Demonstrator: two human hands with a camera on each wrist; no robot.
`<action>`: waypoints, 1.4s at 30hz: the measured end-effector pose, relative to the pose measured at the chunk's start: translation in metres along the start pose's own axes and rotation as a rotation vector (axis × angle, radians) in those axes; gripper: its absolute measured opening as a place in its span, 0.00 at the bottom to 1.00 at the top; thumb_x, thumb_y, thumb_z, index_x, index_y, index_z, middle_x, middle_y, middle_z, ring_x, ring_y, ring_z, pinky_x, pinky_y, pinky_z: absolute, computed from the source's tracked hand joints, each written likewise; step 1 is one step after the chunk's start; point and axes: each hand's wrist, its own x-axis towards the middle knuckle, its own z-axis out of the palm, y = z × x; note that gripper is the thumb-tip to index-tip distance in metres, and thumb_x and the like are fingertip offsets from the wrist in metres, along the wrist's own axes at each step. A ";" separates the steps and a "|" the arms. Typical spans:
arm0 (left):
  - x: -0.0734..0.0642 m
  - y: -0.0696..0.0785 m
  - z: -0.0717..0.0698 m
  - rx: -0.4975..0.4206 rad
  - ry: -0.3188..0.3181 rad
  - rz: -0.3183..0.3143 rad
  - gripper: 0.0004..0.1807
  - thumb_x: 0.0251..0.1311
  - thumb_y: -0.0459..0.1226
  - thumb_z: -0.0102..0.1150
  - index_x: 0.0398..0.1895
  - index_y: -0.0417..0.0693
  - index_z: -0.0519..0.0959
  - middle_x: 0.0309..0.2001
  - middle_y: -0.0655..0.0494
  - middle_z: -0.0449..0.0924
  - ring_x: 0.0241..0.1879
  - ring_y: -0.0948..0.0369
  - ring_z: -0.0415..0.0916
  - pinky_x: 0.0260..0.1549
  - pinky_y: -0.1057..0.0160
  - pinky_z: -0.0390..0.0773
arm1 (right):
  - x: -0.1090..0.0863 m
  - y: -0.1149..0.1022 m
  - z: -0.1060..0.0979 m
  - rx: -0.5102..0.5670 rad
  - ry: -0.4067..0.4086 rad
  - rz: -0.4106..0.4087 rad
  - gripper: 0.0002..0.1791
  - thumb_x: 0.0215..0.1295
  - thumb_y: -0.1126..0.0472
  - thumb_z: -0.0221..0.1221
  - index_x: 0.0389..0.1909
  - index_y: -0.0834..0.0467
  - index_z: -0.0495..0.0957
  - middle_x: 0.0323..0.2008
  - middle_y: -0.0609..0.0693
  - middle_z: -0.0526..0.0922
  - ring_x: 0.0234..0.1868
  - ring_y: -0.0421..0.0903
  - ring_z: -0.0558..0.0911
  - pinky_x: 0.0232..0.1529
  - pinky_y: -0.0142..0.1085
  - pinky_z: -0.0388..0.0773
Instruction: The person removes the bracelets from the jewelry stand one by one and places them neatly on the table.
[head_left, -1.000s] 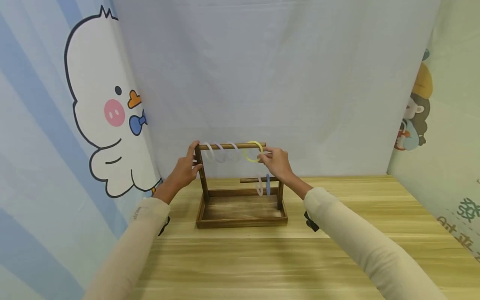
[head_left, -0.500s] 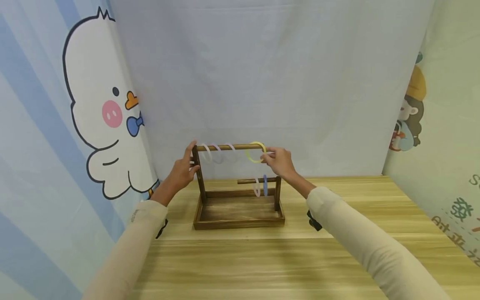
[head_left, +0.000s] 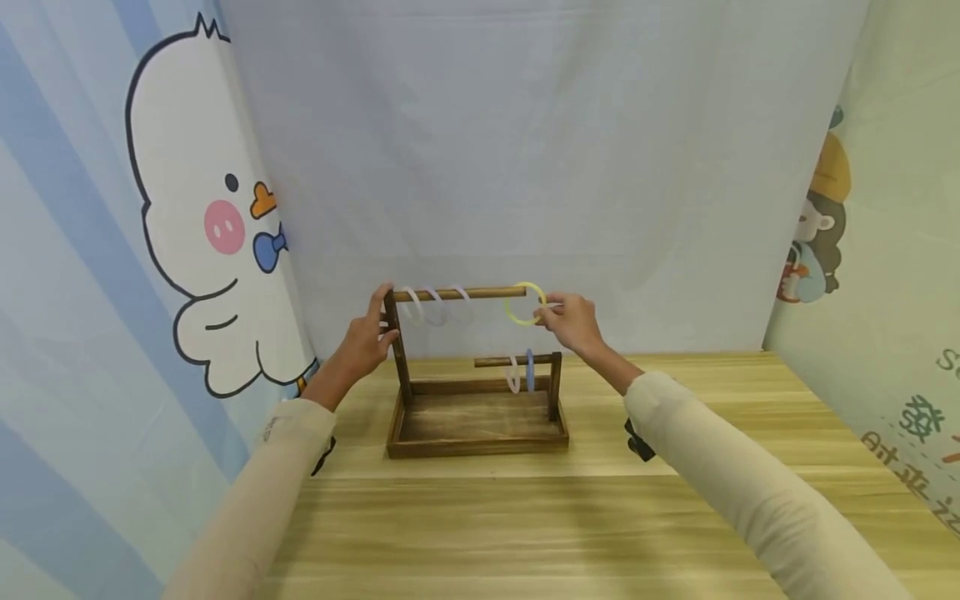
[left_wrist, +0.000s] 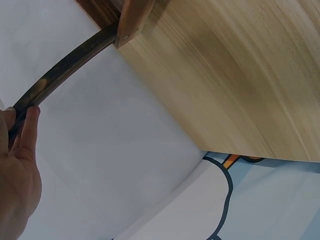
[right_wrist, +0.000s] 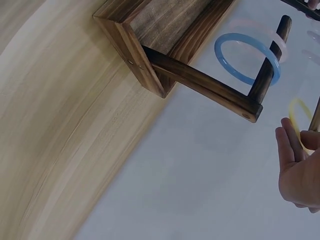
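A dark wooden bangle stand [head_left: 480, 450] has a long upper bar [head_left: 487, 293] and a shorter lower bar [head_left: 491, 362]. My left hand [head_left: 365, 340] grips the top of the tall post [head_left: 403, 375], thumb and fingers on either side of it in the left wrist view. At the upper bar's free end, my right hand [head_left: 573, 323] pinches a yellow bangle [head_left: 527, 324] by its right side. The bangle's left part overlaps the bar's tip. Three pale, translucent bangles [head_left: 411, 307] hang farther left on that bar.
On the lower bar hang a blue bangle [head_left: 530, 371] and a pale pink one [head_left: 513, 375]. The stand's tray base rests on a wood-grain table [head_left: 480, 525]. Behind is a grey-white cloth [head_left: 555, 167], with a cartoon-printed curtain [head_left: 187, 167] at the left.
My right hand has drawn the yellow bangle rightward along the upper bar to its free end. The left hand keeps its grip on the post. The view has shifted slightly.
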 end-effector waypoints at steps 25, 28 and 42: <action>0.000 0.001 0.000 0.009 0.003 -0.002 0.42 0.72 0.24 0.57 0.79 0.44 0.44 0.53 0.24 0.80 0.49 0.34 0.84 0.47 0.40 0.85 | -0.015 0.005 -0.014 0.008 -0.066 0.067 0.18 0.78 0.67 0.55 0.60 0.75 0.77 0.46 0.68 0.87 0.46 0.58 0.90 0.46 0.41 0.87; -0.001 0.000 0.000 0.012 0.002 -0.009 0.42 0.72 0.24 0.57 0.80 0.45 0.44 0.52 0.24 0.81 0.49 0.34 0.84 0.47 0.40 0.85 | -0.017 0.006 -0.013 0.030 -0.079 0.072 0.18 0.78 0.67 0.55 0.60 0.75 0.77 0.46 0.68 0.87 0.46 0.58 0.90 0.49 0.45 0.87; 0.001 0.002 -0.001 -0.003 -0.004 -0.028 0.43 0.72 0.25 0.58 0.80 0.47 0.45 0.52 0.25 0.81 0.52 0.35 0.83 0.49 0.41 0.85 | -0.021 -0.002 -0.011 0.042 -0.126 0.034 0.18 0.78 0.68 0.55 0.61 0.77 0.75 0.46 0.69 0.87 0.44 0.57 0.90 0.48 0.44 0.87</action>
